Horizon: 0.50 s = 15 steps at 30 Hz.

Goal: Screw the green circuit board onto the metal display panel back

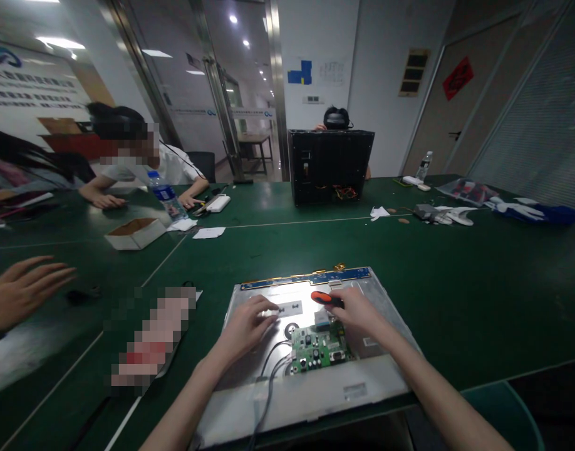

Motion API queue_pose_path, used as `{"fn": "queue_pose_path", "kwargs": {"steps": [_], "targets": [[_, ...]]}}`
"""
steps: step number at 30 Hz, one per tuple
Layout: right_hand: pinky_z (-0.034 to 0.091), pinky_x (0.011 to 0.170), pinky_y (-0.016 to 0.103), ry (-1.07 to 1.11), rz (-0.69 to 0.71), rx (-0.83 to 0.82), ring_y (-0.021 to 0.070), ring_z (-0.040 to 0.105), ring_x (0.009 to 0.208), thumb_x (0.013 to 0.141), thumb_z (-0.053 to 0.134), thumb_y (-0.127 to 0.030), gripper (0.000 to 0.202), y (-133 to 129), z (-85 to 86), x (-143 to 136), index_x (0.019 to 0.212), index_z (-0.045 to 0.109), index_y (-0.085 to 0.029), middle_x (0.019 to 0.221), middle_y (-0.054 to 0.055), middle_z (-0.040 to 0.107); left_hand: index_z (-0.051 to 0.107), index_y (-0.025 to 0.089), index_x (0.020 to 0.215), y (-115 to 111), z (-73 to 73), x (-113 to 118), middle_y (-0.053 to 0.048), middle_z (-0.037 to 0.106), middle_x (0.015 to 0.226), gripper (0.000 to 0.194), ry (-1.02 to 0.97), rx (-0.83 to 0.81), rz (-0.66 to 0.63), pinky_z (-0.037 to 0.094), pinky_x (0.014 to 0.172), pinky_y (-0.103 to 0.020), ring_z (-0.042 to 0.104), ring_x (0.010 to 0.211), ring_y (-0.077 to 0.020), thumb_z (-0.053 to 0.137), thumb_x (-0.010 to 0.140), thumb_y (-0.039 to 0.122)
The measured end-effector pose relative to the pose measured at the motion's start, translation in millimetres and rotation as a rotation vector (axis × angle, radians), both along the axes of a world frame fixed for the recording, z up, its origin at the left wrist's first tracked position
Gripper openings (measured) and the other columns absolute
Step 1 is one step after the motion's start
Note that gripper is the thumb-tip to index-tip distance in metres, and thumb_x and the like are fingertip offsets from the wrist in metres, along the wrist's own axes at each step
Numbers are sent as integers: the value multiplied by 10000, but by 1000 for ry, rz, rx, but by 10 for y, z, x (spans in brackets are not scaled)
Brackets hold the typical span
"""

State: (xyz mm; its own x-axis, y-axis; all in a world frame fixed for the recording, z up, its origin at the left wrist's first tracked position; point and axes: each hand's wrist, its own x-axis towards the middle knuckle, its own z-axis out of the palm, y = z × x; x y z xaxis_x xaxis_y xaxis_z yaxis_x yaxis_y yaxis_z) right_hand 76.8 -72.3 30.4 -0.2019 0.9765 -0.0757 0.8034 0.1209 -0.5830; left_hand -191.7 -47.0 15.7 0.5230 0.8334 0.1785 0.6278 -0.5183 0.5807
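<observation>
A metal-backed display panel (386, 369) lies in front of me, with a green circuit board (318, 344) at its middle and a blue circuit strip (297, 279) along its far edge. My right hand (357, 310) is closed around a screwdriver (326, 299) with an orange and black handle, above the board's far right corner. The screwdriver's tip is hidden. My left hand (250, 322) rests over the panel's left part, fingers bent and thumb apart, with nothing visible in it. Beside its fingertips, small dark screws (295, 306) sit on a pale rectangle. Dark cables (271, 382) run from the board towards me.
A black computer case (332, 166) stands across the green table (456, 269), a person behind it. Further left are an open white box (136, 234), a water bottle (166, 195) and a seated person. Another person's hand (27, 288) reaches in at left. Gloves (450, 215) lie at right.
</observation>
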Motion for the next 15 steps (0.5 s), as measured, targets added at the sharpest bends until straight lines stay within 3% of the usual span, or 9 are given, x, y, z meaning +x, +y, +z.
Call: {"fn": "queue_pose_path", "kwargs": {"steps": [4,7,12,15], "targets": [[341,516,245,16,-79,-54,162,590,582,861,487,-239,252,-340,-128,292,876,710,-122,716,68,700,673,201,942,-252,73,11,-59,633,1007,165,62,-82,-69,462,835,-346,592,930,-213,543,863,265],[299,492,250,31,-102,-83,170,578,557,852,505,-267,257,-493,-247,311,785,704,-120,652,71,681,660,206,937,-330,43,74,-48,626,978,151,129,-107,-95,453,831,-355,581,916,-214,557,825,206],[329,585,270,70,-149,-51,222,621,716,846,495,-258,236,-518,-370,170,818,689,-128,769,110,699,619,184,877,-337,-73,150,-58,613,911,109,141,-81,-80,445,785,-361,566,879,-223,516,845,199],[331,586,275,119,-176,-54,223,603,694,849,491,-317,260,-463,-422,147,790,669,-137,740,103,680,595,182,874,-344,-116,154,-62,606,909,100,134,-63,-81,441,783,-359,559,881,-222,498,854,195]]}}
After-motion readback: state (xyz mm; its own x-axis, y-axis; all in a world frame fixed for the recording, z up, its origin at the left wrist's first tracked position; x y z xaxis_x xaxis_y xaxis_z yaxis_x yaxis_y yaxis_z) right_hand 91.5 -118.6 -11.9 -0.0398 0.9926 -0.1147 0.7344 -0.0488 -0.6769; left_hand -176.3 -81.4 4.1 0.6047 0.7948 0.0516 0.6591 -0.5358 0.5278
